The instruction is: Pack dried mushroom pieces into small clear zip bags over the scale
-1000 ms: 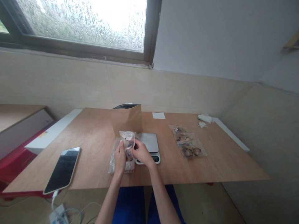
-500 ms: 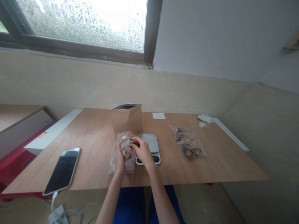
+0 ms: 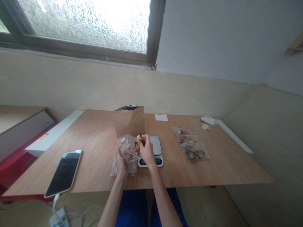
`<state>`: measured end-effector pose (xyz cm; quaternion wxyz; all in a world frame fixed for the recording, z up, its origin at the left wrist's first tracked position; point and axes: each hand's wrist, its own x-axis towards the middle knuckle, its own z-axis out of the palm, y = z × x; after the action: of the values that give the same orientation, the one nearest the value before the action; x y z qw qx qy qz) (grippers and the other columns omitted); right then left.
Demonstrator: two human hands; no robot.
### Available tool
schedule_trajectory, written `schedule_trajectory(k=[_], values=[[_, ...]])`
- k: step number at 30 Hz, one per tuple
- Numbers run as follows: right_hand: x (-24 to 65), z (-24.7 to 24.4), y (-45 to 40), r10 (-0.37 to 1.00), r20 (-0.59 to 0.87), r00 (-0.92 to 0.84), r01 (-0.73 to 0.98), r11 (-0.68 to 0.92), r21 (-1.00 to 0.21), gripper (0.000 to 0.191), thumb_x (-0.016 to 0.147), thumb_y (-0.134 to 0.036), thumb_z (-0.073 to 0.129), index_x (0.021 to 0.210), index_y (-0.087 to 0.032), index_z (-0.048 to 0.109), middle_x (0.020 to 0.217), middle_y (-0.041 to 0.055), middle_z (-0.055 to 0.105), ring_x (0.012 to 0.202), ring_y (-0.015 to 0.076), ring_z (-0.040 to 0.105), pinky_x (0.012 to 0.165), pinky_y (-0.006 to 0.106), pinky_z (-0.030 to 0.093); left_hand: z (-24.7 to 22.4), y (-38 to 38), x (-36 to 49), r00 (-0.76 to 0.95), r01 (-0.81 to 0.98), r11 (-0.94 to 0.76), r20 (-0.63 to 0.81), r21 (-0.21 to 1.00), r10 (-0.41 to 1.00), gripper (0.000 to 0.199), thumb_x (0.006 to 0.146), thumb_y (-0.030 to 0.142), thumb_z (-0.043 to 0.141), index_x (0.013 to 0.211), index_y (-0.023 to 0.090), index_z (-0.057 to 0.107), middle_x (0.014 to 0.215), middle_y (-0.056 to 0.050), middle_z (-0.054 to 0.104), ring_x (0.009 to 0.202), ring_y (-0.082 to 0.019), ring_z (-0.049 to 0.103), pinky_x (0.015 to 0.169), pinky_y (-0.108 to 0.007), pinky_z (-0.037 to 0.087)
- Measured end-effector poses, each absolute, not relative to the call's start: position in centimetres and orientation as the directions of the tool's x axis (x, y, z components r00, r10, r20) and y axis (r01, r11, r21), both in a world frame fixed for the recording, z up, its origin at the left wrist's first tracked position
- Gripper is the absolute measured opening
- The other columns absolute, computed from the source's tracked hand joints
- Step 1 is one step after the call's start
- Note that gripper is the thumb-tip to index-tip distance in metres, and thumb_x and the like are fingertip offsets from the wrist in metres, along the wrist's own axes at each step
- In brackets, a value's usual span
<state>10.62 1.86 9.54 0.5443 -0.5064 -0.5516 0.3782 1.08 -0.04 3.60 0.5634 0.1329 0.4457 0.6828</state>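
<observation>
My left hand is closed around the side of a clear zip bag with a red seal line and a small white label. Brown pieces that look like dried mushrooms show in the bag's mouth. Between the fingertips of my right hand is a pale and dark dried mushroom piece, just outside the bag's opening. Under my right hand stands a white kitchen scale, partly hidden by it. More flat clear bags lie beneath the left hand.
Behind the hands stands a brown paper bag, its top open. Several filled zip bags lie to the right. A phone on a cable is at left; white paper and scraps lie at the back.
My right hand has drawn back slightly up and right from the bag's mouth, with the mushroom piece now visible in its fingers. The bag's mouth has tilted toward the right.
</observation>
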Motion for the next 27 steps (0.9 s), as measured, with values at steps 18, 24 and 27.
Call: schedule_trajectory(k=[18,24,27], values=[[8.1,17.2,11.5,0.893,0.408,0.19,-0.199,0.442,-0.875,0.024,0.082,-0.036,0.056,0.09,-0.021,0.039,0.087,0.0053,0.066,0.084,0.0148,0.064,0.078,0.029,0.05,2.4,-0.9,0.7,-0.255,-0.73,0.012,-0.289,0.683,0.923,0.05,0.088,0.047,0.034,0.123,0.016,0.051,0.083,-0.009,0.072,0.07,-0.02,0.067,0.063,-0.033,0.053],[6.1,21.1,14.8,0.663,0.739,0.12,0.096,0.733,-0.673,0.019,0.09,-0.039,0.044,0.095,-0.021,0.043,0.096,0.0058,0.059,0.093,0.0145,0.059,0.085,0.028,0.045,2.6,-0.8,0.7,-0.25,-0.731,0.023,-0.299,0.682,0.921,0.048,0.088,0.045,0.034,0.119,0.014,0.054,0.079,-0.009,0.072,0.066,-0.02,0.067,0.062,-0.032,0.052],[4.8,21.0,16.2,0.574,0.818,-0.033,0.207,0.805,-0.556,0.019,0.093,-0.037,0.038,0.096,-0.021,0.047,0.098,0.0061,0.057,0.098,0.0145,0.056,0.088,0.028,0.043,2.9,-0.8,0.8,-0.253,-0.729,0.03,-0.309,0.684,0.917,0.048,0.087,0.046,0.036,0.116,0.014,0.057,0.078,-0.009,0.071,0.066,-0.02,0.067,0.061,-0.032,0.052]])
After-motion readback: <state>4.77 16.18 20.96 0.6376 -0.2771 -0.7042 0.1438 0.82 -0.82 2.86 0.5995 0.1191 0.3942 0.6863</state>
